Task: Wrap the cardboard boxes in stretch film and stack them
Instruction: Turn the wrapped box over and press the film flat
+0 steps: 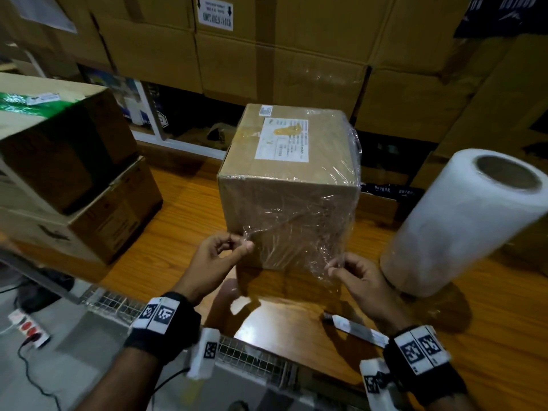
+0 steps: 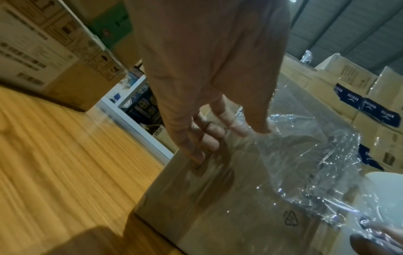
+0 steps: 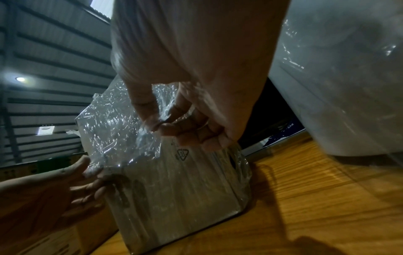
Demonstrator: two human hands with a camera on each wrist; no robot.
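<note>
While the box sits upright mid-worktop: I've got film in both hands, so here's the rundown.
Box (image 1: 289, 179): cardboard, standing on the wooden worktop (image 1: 178, 221), white label on top, film (image 1: 299, 232) draped loosely over its near face and right side.
Left hand (image 1: 221, 256): thumb and fingertips pinching the film edge right at the box's lower-left front corner; other fingers curled.
Right hand (image 1: 357, 277): pinching the film's lower-right edge, low down near the worktop, just in front of the box.
Film between hands: crinkly and slack, not pulled flat yet.
Roll (image 1: 462, 221): big white one standing on the worktop to the right of the box, just beside my right hand.
Other boxes (image 1: 68, 173): two stacked at the left of the worktop, well apart from mine.
Knife-looking thing (image 1: 353, 327): lying flat near my right wrist, too blurry to say for sure.
</note>
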